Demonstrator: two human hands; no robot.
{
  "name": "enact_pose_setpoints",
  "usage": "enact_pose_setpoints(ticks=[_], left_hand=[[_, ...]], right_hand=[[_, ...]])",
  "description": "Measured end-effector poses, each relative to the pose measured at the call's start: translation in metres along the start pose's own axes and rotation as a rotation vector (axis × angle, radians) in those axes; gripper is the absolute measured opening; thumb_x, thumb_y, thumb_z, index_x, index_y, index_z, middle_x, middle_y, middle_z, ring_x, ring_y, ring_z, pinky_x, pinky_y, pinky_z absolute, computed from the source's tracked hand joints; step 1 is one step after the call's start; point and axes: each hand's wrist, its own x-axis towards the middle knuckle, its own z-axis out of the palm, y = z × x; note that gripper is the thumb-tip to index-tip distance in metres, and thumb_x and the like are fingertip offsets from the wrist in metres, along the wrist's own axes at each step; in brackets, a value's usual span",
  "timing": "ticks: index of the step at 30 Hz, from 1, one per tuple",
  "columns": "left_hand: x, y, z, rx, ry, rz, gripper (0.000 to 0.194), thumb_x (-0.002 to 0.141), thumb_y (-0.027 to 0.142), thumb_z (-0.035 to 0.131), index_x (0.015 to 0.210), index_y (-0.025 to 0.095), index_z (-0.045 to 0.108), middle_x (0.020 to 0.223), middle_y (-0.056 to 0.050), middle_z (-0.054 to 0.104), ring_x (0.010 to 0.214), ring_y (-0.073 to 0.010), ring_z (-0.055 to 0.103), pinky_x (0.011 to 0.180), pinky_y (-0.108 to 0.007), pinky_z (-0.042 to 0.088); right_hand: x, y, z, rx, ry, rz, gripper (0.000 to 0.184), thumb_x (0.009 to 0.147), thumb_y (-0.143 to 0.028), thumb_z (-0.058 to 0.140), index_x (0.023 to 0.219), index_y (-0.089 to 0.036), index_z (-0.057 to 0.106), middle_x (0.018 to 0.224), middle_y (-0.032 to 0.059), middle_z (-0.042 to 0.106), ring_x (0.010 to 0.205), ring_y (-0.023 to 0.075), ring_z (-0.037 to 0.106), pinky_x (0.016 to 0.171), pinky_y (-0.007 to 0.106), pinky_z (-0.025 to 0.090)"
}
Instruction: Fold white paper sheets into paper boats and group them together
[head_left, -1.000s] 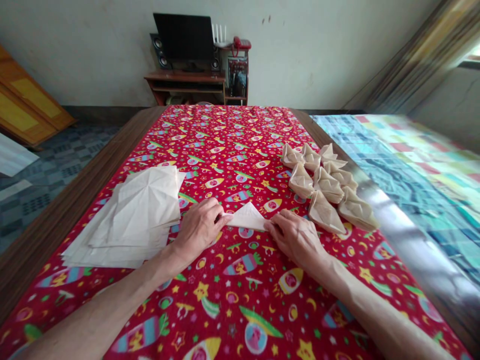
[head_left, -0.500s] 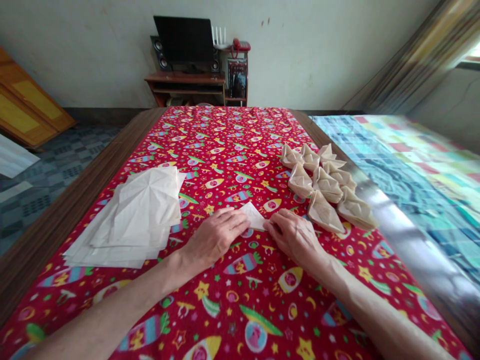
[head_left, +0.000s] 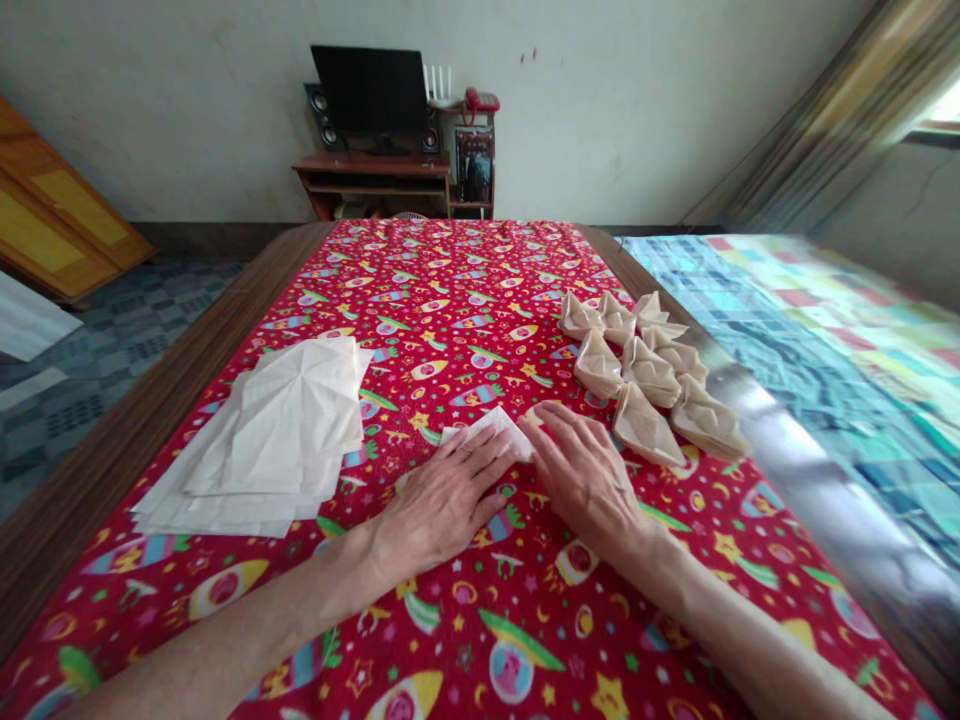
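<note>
A small folded white paper (head_left: 489,427) lies on the red patterned tablecloth (head_left: 465,300) in front of me. My left hand (head_left: 442,495) lies flat on it with fingers stretched out, covering most of the paper. My right hand (head_left: 585,475) rests flat beside it, fingertips touching the paper's right corner. To the left sits a stack of creased white paper sheets (head_left: 277,430). To the right is a cluster of several folded beige paper boats (head_left: 649,375).
The wooden table edge (head_left: 150,400) runs along the left, with tiled floor beyond. A bed with a checked blue cover (head_left: 810,330) stands on the right. At the back wall a desk (head_left: 375,165) holds a monitor, speakers and a red telephone.
My left hand has slid right over the folded paper and flattened on it. My right hand has opened out flat at the paper's right corner.
</note>
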Motion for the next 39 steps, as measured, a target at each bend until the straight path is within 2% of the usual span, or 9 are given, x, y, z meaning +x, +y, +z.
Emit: enact_pose_setpoints(ticks=[3,7,11,16,21,25,29,34,39], left_hand=[[0.000,0.000,0.000,0.005,0.011,-0.009,0.047,0.096,0.035,0.039,0.139,0.017,0.037,0.149,-0.009,0.033,0.140,-0.0223,0.025,0.114,-0.043,0.023],[-0.004,-0.003,-0.001,0.023,0.042,0.023,0.048,0.096,0.033,0.039,0.141,0.017,0.034,0.149,-0.009,0.032,0.140,-0.0209,0.024,0.114,-0.041,0.024],[-0.013,-0.010,-0.003,0.054,0.025,0.004,0.045,0.096,0.031,0.038,0.139,0.019,0.037,0.149,-0.007,0.034,0.139,-0.0202,0.027,0.114,-0.042,0.024],[-0.029,-0.019,-0.007,0.107,0.023,-0.051,0.046,0.096,0.027,0.038,0.141,0.019,0.035,0.149,-0.006,0.033,0.137,-0.0202,0.030,0.113,-0.042,0.026],[-0.042,-0.027,-0.010,0.124,0.079,-0.092,0.047,0.096,0.027,0.037,0.142,0.019,0.034,0.146,-0.006,0.038,0.135,-0.0197,0.035,0.111,-0.041,0.028],[-0.037,-0.033,-0.008,0.080,0.167,-0.107,0.037,0.095,0.023,0.039,0.130,0.020,0.051,0.136,-0.006,0.052,0.128,-0.0199,0.044,0.107,-0.041,0.036],[-0.017,-0.038,-0.009,0.031,0.263,-0.094,0.028,0.092,0.018,0.045,0.115,0.017,0.060,0.118,-0.007,0.062,0.110,-0.0200,0.054,0.096,-0.036,0.046],[0.000,-0.036,-0.016,-0.015,0.211,-0.105,0.021,0.089,0.017,0.051,0.107,0.019,0.061,0.102,-0.005,0.059,0.099,-0.0197,0.054,0.088,-0.035,0.048],[-0.001,-0.036,-0.016,-0.034,0.219,-0.104,0.025,0.088,0.018,0.054,0.112,0.021,0.058,0.104,-0.004,0.056,0.100,-0.0199,0.053,0.089,-0.035,0.047]], right_hand=[[-0.008,-0.009,0.003,0.091,-0.050,-0.163,0.041,0.094,-0.015,0.036,0.134,-0.011,0.044,0.135,0.0152,0.051,0.130,0.0239,0.040,0.105,0.045,0.037],[-0.019,-0.011,0.001,0.138,-0.160,-0.115,0.050,0.094,-0.027,0.043,0.141,-0.012,0.036,0.142,0.0139,0.042,0.134,0.0239,0.034,0.107,0.046,0.037],[-0.028,-0.004,-0.005,0.112,-0.212,-0.109,0.051,0.095,-0.027,0.041,0.143,-0.012,0.033,0.143,0.0121,0.040,0.135,0.0242,0.033,0.109,0.049,0.035],[-0.033,-0.001,-0.008,0.090,-0.173,-0.080,0.044,0.096,-0.026,0.040,0.137,-0.012,0.042,0.139,0.0111,0.046,0.132,0.0227,0.038,0.110,0.048,0.033],[-0.034,-0.001,-0.008,0.059,-0.093,-0.071,0.037,0.095,-0.023,0.043,0.129,-0.012,0.052,0.131,0.0126,0.054,0.124,0.0230,0.049,0.105,0.045,0.040],[-0.022,-0.002,-0.009,0.032,-0.022,-0.084,0.027,0.094,-0.021,0.043,0.113,-0.016,0.062,0.116,0.0108,0.066,0.111,0.0225,0.059,0.098,0.044,0.043],[0.003,-0.009,-0.006,-0.050,-0.084,-0.067,0.023,0.094,-0.030,0.047,0.086,-0.017,0.063,0.089,0.0079,0.069,0.087,0.0210,0.062,0.093,0.044,0.039],[0.026,-0.010,0.005,-0.091,-0.096,-0.098,0.016,0.092,-0.030,0.052,0.087,-0.019,0.062,0.083,0.0049,0.064,0.083,0.0201,0.056,0.080,0.038,0.036],[0.028,-0.004,0.006,-0.082,-0.082,-0.144,0.016,0.093,-0.026,0.049,0.087,-0.018,0.063,0.080,0.0043,0.063,0.079,0.0185,0.054,0.075,0.035,0.034]])
